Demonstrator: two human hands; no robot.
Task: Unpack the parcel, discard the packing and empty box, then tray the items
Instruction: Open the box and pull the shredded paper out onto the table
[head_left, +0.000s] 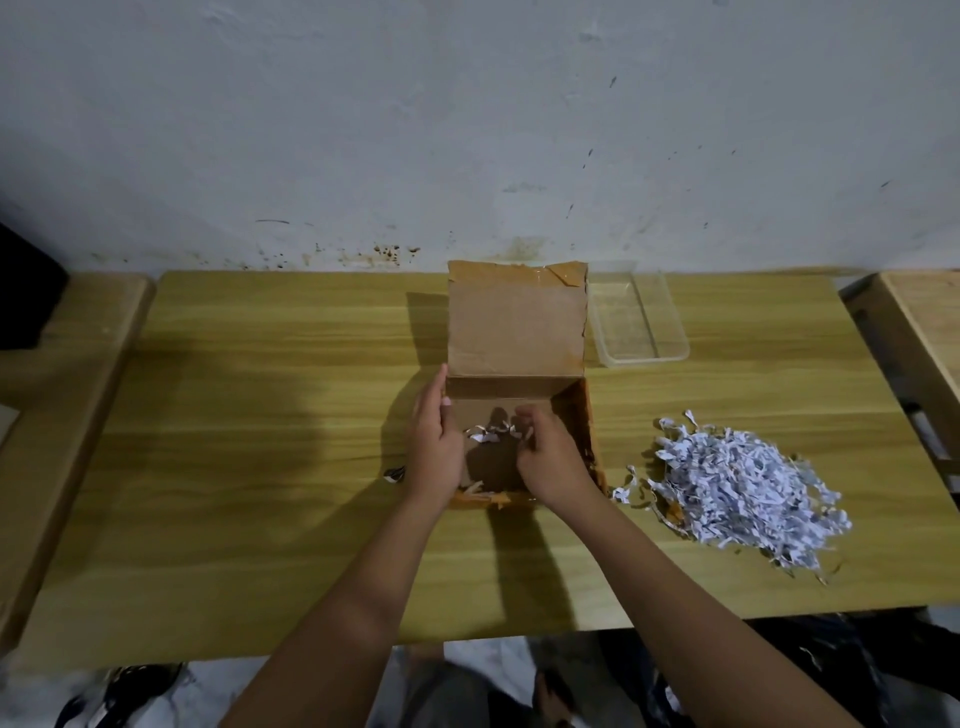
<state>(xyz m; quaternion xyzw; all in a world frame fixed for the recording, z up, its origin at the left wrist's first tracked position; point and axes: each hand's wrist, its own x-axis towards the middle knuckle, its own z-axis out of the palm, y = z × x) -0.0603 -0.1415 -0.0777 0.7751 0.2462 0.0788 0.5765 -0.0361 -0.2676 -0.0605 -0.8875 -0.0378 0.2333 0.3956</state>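
An open cardboard box (514, 327) stands mid-table with its far flap upright. My left hand (435, 441) rests on the box's left wall, fingers flat against it. My right hand (550, 452) reaches inside and pinches a few white paper shreds (491, 432) lying on the box floor. A big heap of shredded paper (743, 486) sits on the table to the right of the box. A clear plastic tray (641, 322) stands behind and right of the box. No unpacked items show.
The wooden table (260, 415) runs up to a stained white wall. Wooden furniture (919, 332) flanks both sides. A small dark scrap (395, 474) lies left of the box. Dark bags and floor lie under the near edge.
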